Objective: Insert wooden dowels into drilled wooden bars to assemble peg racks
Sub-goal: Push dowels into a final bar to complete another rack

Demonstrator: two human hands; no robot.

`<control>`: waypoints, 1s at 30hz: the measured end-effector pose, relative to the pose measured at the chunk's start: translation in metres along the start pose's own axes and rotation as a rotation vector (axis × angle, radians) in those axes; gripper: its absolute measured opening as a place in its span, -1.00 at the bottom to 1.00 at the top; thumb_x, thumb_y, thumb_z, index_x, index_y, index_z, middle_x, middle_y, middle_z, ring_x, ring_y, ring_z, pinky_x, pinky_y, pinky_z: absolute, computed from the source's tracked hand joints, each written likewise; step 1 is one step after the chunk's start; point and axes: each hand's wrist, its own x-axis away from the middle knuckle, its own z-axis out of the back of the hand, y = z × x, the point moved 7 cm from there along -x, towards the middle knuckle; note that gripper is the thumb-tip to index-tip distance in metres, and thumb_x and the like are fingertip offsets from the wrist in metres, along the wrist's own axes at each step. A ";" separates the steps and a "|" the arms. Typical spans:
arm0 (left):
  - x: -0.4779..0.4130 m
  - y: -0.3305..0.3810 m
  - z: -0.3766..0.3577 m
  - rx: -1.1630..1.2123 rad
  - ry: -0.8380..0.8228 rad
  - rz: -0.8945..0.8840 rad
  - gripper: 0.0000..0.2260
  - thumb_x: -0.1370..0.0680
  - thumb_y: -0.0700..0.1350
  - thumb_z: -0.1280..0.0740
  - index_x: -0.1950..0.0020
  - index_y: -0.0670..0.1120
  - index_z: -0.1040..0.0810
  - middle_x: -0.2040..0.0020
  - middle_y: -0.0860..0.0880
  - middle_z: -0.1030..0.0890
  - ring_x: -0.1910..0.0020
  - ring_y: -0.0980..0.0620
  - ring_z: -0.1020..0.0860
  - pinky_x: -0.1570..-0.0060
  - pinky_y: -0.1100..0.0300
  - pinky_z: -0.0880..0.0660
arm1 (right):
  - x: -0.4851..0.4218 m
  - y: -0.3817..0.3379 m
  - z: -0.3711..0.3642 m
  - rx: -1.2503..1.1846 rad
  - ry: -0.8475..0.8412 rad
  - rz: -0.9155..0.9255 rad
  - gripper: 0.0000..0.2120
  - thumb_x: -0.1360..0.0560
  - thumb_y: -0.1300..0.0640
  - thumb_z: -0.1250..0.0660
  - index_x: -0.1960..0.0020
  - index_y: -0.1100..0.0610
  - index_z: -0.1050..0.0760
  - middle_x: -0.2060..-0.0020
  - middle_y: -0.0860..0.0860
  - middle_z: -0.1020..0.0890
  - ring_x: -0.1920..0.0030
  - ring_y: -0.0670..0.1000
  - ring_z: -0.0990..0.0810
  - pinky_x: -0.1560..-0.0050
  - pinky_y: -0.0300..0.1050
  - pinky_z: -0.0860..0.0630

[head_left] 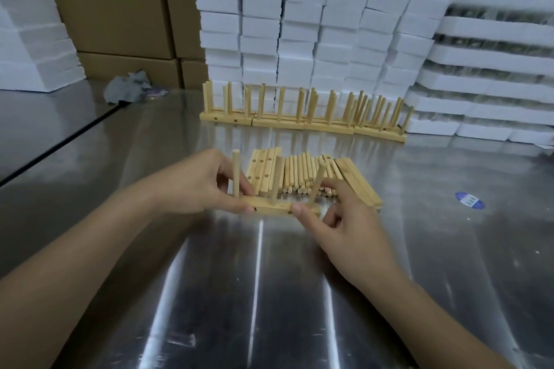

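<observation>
A drilled wooden bar (274,208) lies crosswise on the steel table with three dowels standing in it. My left hand (198,186) grips the bar's left end beside the left dowel (236,172). My right hand (344,219) pinches the bar's right end, fingers around the base of the tilted right dowel (318,181). The middle dowel (277,180) stands upright. Behind the bar lies a heap of loose dowels (299,172), with spare drilled bars (262,169) on its left and more bars (358,181) on its right.
A row of finished peg racks (302,123) stands farther back. Behind them rise stacks of white foam blocks (299,24) and cardboard boxes (114,9). A crumpled grey cloth (127,87) lies at back left, and a blue sticker (469,199) sits on the steel table (269,293).
</observation>
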 end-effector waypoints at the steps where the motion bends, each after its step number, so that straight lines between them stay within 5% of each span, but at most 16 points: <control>1: 0.002 0.000 0.007 0.020 0.029 -0.013 -0.79 -0.39 0.16 -0.65 0.01 0.23 -0.78 0.12 0.11 -0.72 0.18 0.07 -0.63 0.24 0.20 -0.53 | -0.001 0.000 0.002 -0.049 0.012 -0.005 -0.28 -0.38 -0.64 -0.24 -0.44 -0.35 -0.30 0.29 -0.15 -0.63 0.28 -0.15 -0.63 0.34 -0.21 -0.47; 4: 0.001 -0.004 0.031 0.065 0.103 -0.017 -0.78 -0.40 0.10 -0.62 -0.01 0.12 -0.80 0.06 0.16 -0.73 0.12 0.18 -0.66 0.17 0.42 -0.51 | -0.004 0.004 0.006 -0.127 0.043 -0.028 -0.14 -0.37 -0.65 -0.25 -0.55 -0.33 -0.19 0.29 -0.09 -0.63 0.28 -0.11 -0.63 0.26 -0.09 -0.58; 9: -0.031 -0.026 0.080 0.037 0.222 0.064 -0.69 -0.36 0.18 -0.59 -0.03 0.08 -0.80 0.06 0.13 -0.74 0.11 0.22 -0.64 0.09 0.35 -0.52 | -0.012 0.011 0.002 -0.101 -0.022 -0.038 -0.16 -0.41 -0.61 -0.25 -0.58 -0.32 -0.15 0.24 -0.13 -0.64 0.25 -0.15 -0.63 0.25 -0.14 -0.53; 13: -0.072 -0.063 0.109 0.014 0.305 0.188 -0.73 -0.44 0.08 -0.63 -0.11 0.07 -0.79 -0.06 0.19 -0.74 -0.07 0.23 -0.64 -0.12 0.25 -0.50 | -0.017 0.012 -0.006 -0.038 -0.079 0.018 -0.29 -0.49 -0.52 -0.23 -0.56 -0.34 -0.15 0.22 -0.20 -0.64 0.22 -0.18 -0.63 0.26 -0.17 -0.52; 16: -0.106 -0.092 0.110 0.052 0.337 0.248 -0.76 -0.48 0.02 -0.62 -0.10 0.00 -0.78 -0.11 0.10 -0.72 -0.14 0.15 -0.62 -0.09 0.26 -0.48 | -0.019 0.011 -0.009 -0.017 -0.105 0.041 -0.35 -0.52 -0.47 -0.22 -0.55 -0.34 -0.19 0.22 -0.22 -0.63 0.21 -0.20 -0.63 0.30 -0.23 -0.47; 23: -0.184 -0.118 0.045 0.032 0.148 0.335 -0.87 -0.54 -0.01 -0.57 -0.08 0.05 -0.77 -0.17 0.09 -0.73 -0.09 0.05 -0.65 -0.24 0.03 -0.54 | -0.022 0.009 -0.013 0.008 -0.169 0.077 -0.45 -0.53 -0.44 -0.20 -0.48 -0.41 -0.18 0.24 -0.20 -0.65 0.26 -0.18 -0.64 0.32 -0.23 -0.50; 30: -0.229 -0.093 0.023 -0.007 0.302 0.251 -0.71 -0.51 -0.12 -0.61 -0.22 -0.07 -0.74 -0.04 0.04 -0.73 -0.01 0.12 -0.64 0.07 0.32 -0.48 | -0.023 0.010 -0.018 0.047 -0.204 0.066 -0.47 -0.57 -0.28 -0.30 -0.49 -0.38 -0.20 0.22 -0.24 -0.64 0.24 -0.21 -0.63 0.32 -0.34 -0.45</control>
